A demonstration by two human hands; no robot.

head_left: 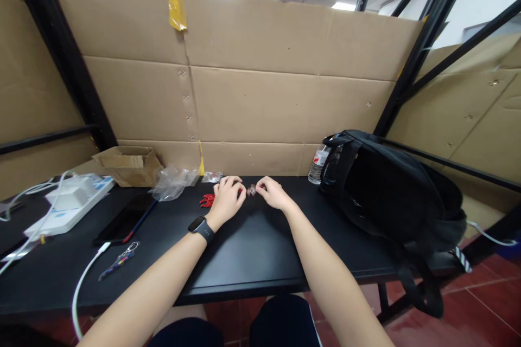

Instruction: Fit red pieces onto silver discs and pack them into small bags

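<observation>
My left hand [228, 196], with a dark watch [200, 226] on its wrist, is over the back middle of the black table, its fingers bent and closed. Facing it, my right hand [271, 192] pinches with thumb and forefinger. Between the fingertips of both hands is a small shiny brownish thing [251, 190], partly see-through and too small to name. A bundle of red strands or small red pieces [207, 200] lies just left of my left hand. Behind that hand is a small clear packet [212, 177].
A crumpled clear plastic bag [175, 182], an open cardboard box [129, 165], a phone [125, 220], a keychain [119, 261] and a white power strip [71, 206] occupy the left. At right stand a water bottle [317, 165] and a black backpack [391, 190]. Cardboard [260, 103] walls the back.
</observation>
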